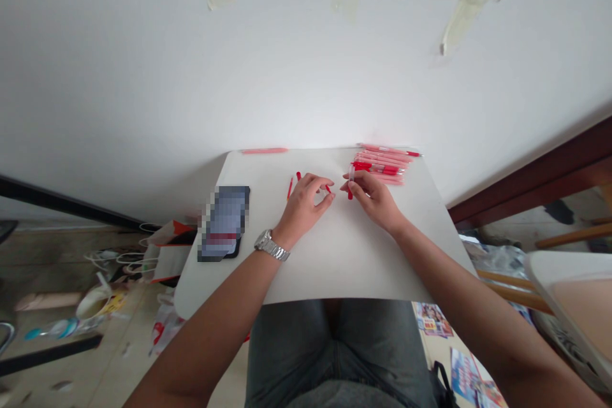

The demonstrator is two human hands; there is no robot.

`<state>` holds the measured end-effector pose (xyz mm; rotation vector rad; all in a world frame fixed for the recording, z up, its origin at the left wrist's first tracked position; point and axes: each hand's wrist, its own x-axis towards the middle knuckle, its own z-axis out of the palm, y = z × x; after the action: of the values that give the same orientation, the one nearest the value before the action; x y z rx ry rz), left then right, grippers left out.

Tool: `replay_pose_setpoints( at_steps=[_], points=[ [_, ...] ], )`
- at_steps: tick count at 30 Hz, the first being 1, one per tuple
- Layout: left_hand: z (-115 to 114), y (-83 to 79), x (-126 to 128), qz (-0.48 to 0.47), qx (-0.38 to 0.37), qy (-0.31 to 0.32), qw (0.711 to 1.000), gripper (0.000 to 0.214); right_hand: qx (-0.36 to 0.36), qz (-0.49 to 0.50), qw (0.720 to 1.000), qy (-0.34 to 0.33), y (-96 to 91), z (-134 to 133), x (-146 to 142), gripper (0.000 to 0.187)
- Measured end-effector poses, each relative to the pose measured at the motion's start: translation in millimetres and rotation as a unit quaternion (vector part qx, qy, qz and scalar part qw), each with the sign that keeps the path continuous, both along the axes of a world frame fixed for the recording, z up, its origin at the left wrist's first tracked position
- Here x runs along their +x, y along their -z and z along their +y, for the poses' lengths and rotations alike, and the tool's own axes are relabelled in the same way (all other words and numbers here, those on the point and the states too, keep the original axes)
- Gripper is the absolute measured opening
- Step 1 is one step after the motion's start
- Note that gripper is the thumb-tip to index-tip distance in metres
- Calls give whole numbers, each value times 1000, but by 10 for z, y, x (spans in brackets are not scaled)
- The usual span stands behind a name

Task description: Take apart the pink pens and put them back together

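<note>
- Head view: the left hand (305, 200) pinches a small red piece (327, 189) between thumb and forefinger, over the middle of the table (335, 261).
- Across a narrow gap, the right hand (376, 199) grasps a slim barrel (351, 174), clear above and red at its near end, pointing toward the near edge.
- These two held pieces are apart, not joined, so I judge the work on them to be only part-way.
- Just beyond the left hand lie a thin red stick (289, 188) and a red-ended piece (299, 175), the latter partly hidden by that hand; both are loose and look like parts left to handle.
- Toward the far right corner, a pile of pink and red pens (382, 158) lies roughly side by side. Many look whole, but overlap hides some; whether they are finished or waiting, I cannot tell.
- One pink barrel (264, 151) lies by itself on the far edge, near the far left corner, seemingly not dealt with yet.
- Along the left edge lies a phone (222, 220), touched by neither hand.
</note>
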<state>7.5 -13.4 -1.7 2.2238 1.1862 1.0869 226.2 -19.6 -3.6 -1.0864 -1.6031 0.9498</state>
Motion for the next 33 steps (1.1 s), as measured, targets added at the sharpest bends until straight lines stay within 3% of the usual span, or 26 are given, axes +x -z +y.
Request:
replay_pose_setpoints(
  at_steps=[8, 18, 33],
  points=[
    [-26, 9, 13, 88, 33, -16, 995, 21, 4, 5, 1000, 6, 6, -2, -12, 46],
    [-10, 44, 16, 132, 53, -43, 989, 30, 6, 3, 1000, 7, 10, -5, -11, 46],
    [-27, 37, 40, 166, 35, -66, 983, 23, 11, -6, 1000, 11, -3, -3, -2, 42]
  ],
)
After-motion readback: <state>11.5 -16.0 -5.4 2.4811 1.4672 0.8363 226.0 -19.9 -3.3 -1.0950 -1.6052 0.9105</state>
